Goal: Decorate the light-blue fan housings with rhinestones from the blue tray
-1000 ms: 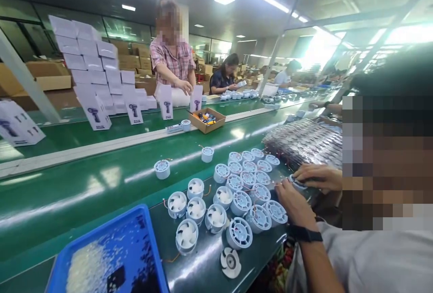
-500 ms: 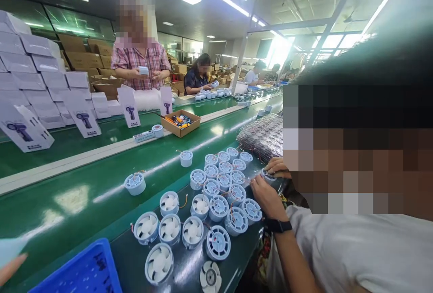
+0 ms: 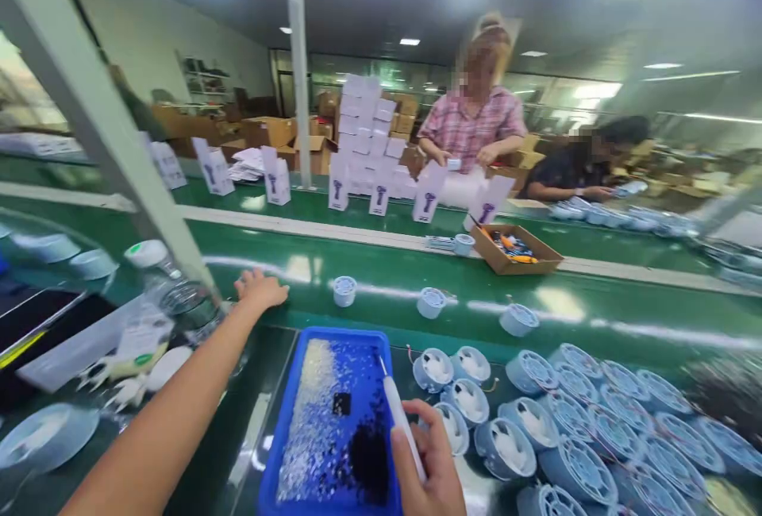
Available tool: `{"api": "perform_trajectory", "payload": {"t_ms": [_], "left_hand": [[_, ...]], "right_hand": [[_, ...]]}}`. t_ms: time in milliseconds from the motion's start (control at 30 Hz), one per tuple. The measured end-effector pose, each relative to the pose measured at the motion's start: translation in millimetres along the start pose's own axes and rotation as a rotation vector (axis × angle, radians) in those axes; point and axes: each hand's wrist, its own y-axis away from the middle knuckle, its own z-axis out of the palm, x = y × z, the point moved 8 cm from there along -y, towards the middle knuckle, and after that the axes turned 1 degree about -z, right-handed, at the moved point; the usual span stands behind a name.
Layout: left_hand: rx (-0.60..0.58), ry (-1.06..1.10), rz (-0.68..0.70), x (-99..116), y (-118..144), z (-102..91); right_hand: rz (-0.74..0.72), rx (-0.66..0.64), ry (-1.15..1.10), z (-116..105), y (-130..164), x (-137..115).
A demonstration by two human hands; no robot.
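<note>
My left hand (image 3: 259, 291) reaches out over the green conveyor belt, fingers stretched forward and nothing visible in them. Closest to it on the belt is a light-blue fan housing (image 3: 344, 291). In my right hand (image 3: 432, 452) is a slim white pen-shaped tool (image 3: 403, 425) with a thin pointed tip. The tip is over the right side of a blue tray (image 3: 275, 452), which holds small whitish pieces (image 3: 313, 405), dark pieces (image 3: 370, 452) and a small black square (image 3: 341, 403).
Fan housings (image 3: 575, 464) crowd the table at right. A clear bottle (image 3: 190, 302) and white parts (image 3: 128, 389) lie left, beside a slanted metal post (image 3: 113, 119). Across the belt, a carton of tools (image 3: 517, 250) stands before a person in a checked shirt (image 3: 473, 131).
The view has swung left, away from the co-worker at right. Both my arms now show, along with the whole tray. Earlier, only a fingertip beside something pale blue showed at the left edge.
</note>
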Motion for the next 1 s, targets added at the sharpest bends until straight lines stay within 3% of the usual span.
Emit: {"api": "perform_trajectory", "payload": {"t_ms": [133, 267, 367, 467, 533, 633, 733, 867, 1000], "left_hand": [[0.001, 0.068, -0.051, -26.8, 5.4, 20.3], [-0.012, 0.162, -0.014, -22.2, 7.2, 19.3], [0.02, 0.264, 0.137, -2.4, 21.0, -4.1], [0.054, 0.47, 0.282, 5.9, 57.3, -36.6], [0.023, 0.928, 0.312, -6.2, 89.8, -54.2], [-0.07, 1.385, 0.148, -44.0, 135.9, -53.7], [-0.132, 1.618, 0.016, -77.6, 171.8, -41.8], [-0.121, 1.772, -0.238, -114.9, 201.5, -24.6], [-0.033, 1.723, -0.43, -139.4, 222.0, -19.4]], "right_hand": [[-0.091, -0.061, 0.152, -4.5, -4.9, -25.4], [-0.131, -0.104, 0.246, -0.5, -4.5, -39.5], [-0.236, -0.135, 0.31, 4.1, -7.7, -40.8], [-0.293, -0.205, 0.244, 9.5, -11.4, -34.5], [-0.261, -0.255, 0.156, 13.4, -13.2, -27.5], [-0.229, -0.311, 0.118, 20.6, -13.6, -21.7], [-0.229, -0.331, 0.163, 25.6, -14.1, -20.0], [-0.221, -0.344, 0.206, 27.5, -15.4, -18.4], [-0.221, -0.362, 0.241, 27.3, -14.9, -19.8]]}}
